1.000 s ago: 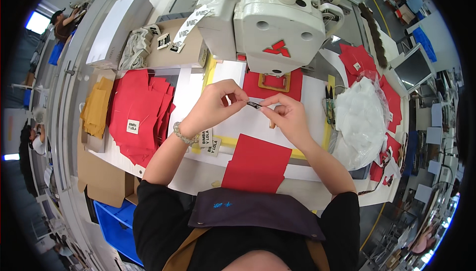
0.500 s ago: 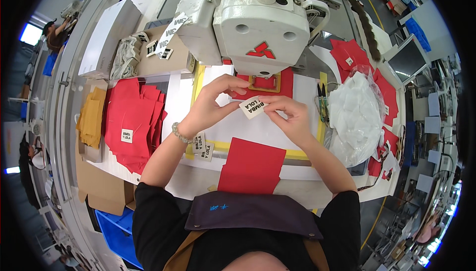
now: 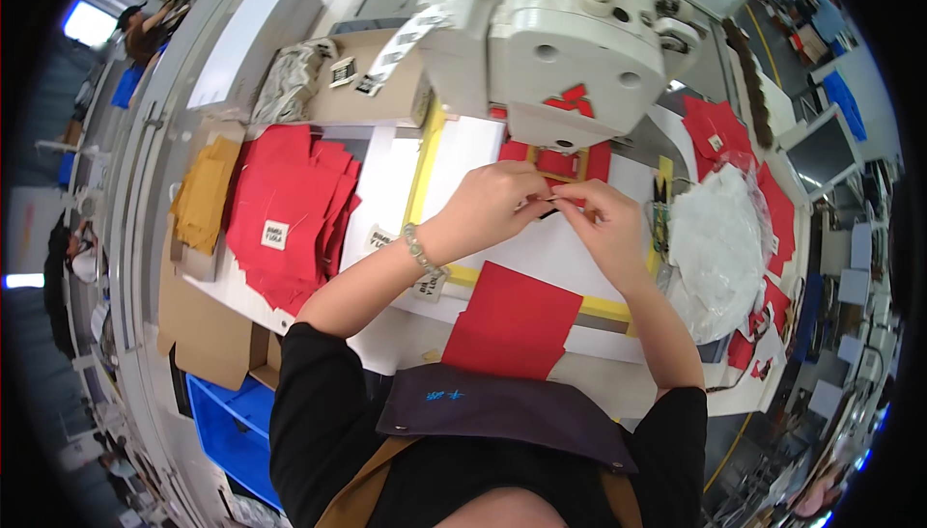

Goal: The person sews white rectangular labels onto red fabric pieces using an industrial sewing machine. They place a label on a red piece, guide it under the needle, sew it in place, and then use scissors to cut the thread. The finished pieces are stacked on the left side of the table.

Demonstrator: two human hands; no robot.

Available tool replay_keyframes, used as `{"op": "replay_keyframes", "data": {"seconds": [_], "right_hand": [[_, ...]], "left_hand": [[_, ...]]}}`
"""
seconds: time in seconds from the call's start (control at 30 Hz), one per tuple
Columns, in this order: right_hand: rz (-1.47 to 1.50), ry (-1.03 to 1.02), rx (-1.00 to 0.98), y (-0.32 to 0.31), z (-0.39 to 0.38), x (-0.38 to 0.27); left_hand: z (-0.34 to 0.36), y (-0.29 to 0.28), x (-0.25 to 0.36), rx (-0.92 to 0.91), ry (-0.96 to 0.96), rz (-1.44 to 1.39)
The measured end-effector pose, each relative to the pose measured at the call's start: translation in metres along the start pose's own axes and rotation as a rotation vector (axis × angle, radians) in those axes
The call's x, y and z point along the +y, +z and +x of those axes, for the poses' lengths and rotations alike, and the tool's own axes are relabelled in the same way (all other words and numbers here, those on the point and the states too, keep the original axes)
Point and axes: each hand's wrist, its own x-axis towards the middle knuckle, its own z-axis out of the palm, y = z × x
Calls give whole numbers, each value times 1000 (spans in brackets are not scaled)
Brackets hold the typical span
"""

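In front of the sewing machine (image 3: 579, 45), my left hand (image 3: 497, 202) and my right hand (image 3: 606, 229) meet fingertip to fingertip. Both pinch a small fabric label (image 3: 548, 209), turned nearly edge-on and mostly covered by my fingers. Just beyond them, a red fabric piece (image 3: 599, 159) lies beneath the machine head, with a yellowish frame (image 3: 582, 166) on top. Close to my left wrist rest loose white labels (image 3: 429, 287) with dark print. Nearer my body, red fabric pieces (image 3: 517, 320) lie on the table.
At left are a stack of red fabric (image 3: 290, 190), yellow pieces (image 3: 203, 195) and a cardboard tray (image 3: 386, 94) of labels. To the right, scissors (image 3: 660, 214) lie beside a plastic bag of white pieces (image 3: 716, 243). A blue bin (image 3: 232, 431) stands low at left.
My left hand has come over to my right, and both now pinch the label, which has tilted from face-up to nearly edge-on. The whole view has shifted and turned slightly.
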Motion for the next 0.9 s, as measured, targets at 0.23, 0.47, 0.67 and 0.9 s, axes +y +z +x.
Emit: {"op": "replay_keyframes", "data": {"seconds": [0.23,0.47,0.67,0.9], "right_hand": [[457,118,-60,-2,3,40],[-195,-345,-74,-7,21,53],[-318,-358,-28,-5,23,74],[-386,-336,-7,-2,26,74]], "left_hand": [[6,4,-24,-71,-175,-240],[7,27,-51,-62,64,41],[1,29,-51,-166,162,376],[-8,31,-47,-164,202,499]]}}
